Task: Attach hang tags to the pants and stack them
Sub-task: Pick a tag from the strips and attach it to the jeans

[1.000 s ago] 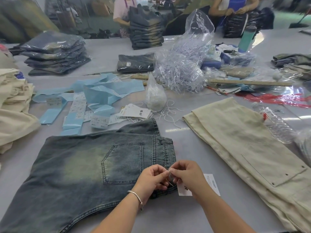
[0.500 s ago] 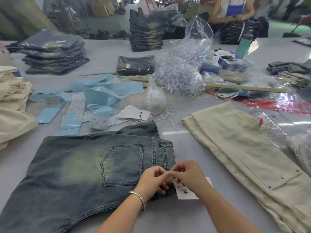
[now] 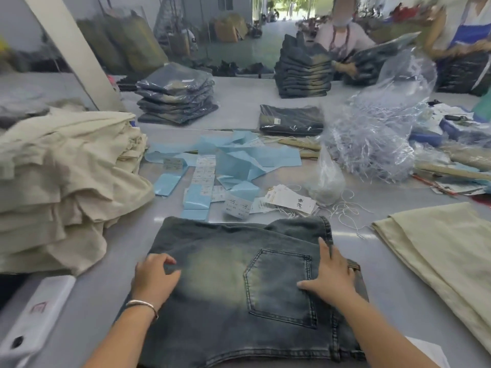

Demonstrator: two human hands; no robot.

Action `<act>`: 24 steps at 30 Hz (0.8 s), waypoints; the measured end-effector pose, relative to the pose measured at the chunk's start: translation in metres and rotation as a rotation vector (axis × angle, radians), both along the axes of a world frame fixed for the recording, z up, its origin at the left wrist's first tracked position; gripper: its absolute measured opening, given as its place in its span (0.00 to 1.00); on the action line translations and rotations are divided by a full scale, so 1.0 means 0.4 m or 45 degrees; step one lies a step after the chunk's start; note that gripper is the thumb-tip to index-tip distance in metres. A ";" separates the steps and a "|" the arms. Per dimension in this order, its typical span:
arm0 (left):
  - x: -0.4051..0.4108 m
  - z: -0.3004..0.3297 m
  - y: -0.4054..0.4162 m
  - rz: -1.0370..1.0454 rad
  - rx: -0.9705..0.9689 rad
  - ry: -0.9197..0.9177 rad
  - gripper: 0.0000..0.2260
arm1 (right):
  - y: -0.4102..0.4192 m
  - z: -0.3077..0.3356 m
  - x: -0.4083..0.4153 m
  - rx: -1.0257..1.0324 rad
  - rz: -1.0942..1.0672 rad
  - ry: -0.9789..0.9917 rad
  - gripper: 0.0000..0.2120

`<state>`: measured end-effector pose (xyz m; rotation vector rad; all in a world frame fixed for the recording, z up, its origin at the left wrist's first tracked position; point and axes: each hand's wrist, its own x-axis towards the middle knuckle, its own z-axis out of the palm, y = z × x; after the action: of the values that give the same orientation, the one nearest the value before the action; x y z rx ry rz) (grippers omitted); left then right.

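Faded blue jeans (image 3: 225, 282) lie folded on the grey table (image 3: 393, 288) right in front of me, back pocket up. My left hand (image 3: 154, 277) grips the denim at the fold's left edge, fingers curled round it. My right hand (image 3: 332, 274) lies flat with spread fingers on the waistband side, by the pocket. A white hang tag corner (image 3: 427, 349) peeks out beside my right forearm. Loose hang tags (image 3: 292, 200) lie in a small pile beyond the jeans, next to a clear bag of white strings (image 3: 325, 181).
A tall heap of cream pants (image 3: 66, 181) fills the left; another cream pair (image 3: 438, 251) lies flat at right. Blue paper strips and labels (image 3: 225, 166) are scattered mid-table. Bagged and bare jeans stacks (image 3: 175, 99) stand behind, with people working at the far side.
Both hands left the tag string at the waistband. The jeans now lie folded shorter, the left hand at the left fold edge and the right flat on the denim. The camera tilted left.
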<state>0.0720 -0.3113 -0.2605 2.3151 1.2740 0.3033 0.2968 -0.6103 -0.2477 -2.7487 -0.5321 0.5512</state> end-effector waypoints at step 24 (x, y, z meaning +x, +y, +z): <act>0.178 0.245 -0.184 -0.574 -1.077 -0.671 0.13 | -0.300 0.234 -0.046 0.605 -0.612 0.042 0.25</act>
<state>0.1431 -0.3848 -0.1626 1.5648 0.4505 0.1526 0.2786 -0.7305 -0.1542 -2.2864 0.0213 0.3005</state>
